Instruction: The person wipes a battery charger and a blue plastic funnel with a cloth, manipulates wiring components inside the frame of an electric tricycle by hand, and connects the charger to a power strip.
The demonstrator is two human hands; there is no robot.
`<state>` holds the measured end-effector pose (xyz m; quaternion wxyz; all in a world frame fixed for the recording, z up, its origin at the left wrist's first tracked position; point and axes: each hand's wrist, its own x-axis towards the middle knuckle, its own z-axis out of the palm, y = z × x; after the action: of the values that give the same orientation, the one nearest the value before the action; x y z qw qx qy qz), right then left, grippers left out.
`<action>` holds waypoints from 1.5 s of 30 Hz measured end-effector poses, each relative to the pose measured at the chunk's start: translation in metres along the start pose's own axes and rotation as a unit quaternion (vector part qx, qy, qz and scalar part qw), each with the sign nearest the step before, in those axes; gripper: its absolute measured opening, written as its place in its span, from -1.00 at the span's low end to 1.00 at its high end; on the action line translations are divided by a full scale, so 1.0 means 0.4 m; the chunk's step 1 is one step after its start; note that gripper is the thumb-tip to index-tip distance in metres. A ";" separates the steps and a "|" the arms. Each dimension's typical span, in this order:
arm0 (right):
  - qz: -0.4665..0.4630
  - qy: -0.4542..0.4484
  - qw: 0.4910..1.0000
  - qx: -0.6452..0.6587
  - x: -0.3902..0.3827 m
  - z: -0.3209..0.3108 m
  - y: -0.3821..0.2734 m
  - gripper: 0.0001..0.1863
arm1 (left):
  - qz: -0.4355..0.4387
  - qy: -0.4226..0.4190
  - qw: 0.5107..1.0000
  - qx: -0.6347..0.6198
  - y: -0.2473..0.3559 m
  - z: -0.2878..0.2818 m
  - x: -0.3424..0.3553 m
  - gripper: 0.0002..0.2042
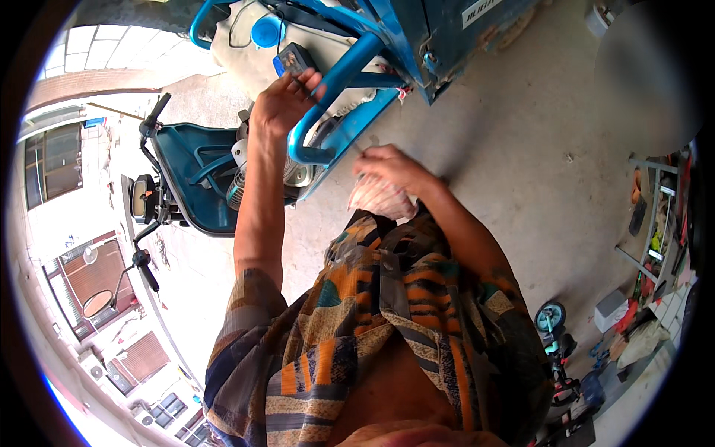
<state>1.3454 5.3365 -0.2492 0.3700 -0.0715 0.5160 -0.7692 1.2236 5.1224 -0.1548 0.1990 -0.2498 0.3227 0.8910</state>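
- Left hand [281,106]: upper left of centre, palm partly turned up, fingers bent and loosely parted; fingertips at the lower end of the dark box [296,56], with the bent blue tube [350,65] just beside your fingers; whether this grip holds anything, you cannot tell from here
- Dark box: upper middle-left of the frame, tilted on the pale covering [235,58]; blue round lid [268,32] near its upper left
- Right hand [396,170]: middle of the frame, fingers curled in and blurred; grip looks narrow, contents cannot be told
- Striped cloth [381,197]: directly below your right hand in the frame, partly covered by it; above your patterned shirt [328,357]
- Left side: handlebar [153,115] and round mirror [97,303]
- Right edge: metal rack [640,262]; small wheel [550,318] lower right; concrete floor [514,160] between
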 end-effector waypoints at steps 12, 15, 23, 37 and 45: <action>-0.012 0.342 0.938 0.054 -0.135 -0.233 -0.043 -0.74 | 0.078 0.077 0.956 0.270 -0.070 0.122 0.439 -0.79; -0.020 0.400 0.913 0.080 -0.123 -0.261 0.023 -0.73 | 0.051 0.154 0.938 0.308 -0.084 0.113 0.475 -0.79; -0.005 0.635 0.735 0.239 -0.146 -0.366 0.367 -0.74 | 0.299 0.021 0.734 0.609 -0.110 0.097 0.229 -0.81; -0.078 0.645 0.754 -0.094 -0.123 -0.357 0.348 -0.60 | 0.174 -0.360 0.369 0.839 -0.684 -0.125 0.193 -0.94; -0.110 0.708 0.658 0.231 -0.019 -0.675 0.575 -0.46 | 0.132 -0.372 0.252 0.883 -0.661 -0.177 0.216 -0.68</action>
<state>1.3323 5.4969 -0.5654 -0.1902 0.5269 0.4157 -0.7165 1.3137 5.2798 -0.3771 0.2728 0.4868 0.8277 0.0590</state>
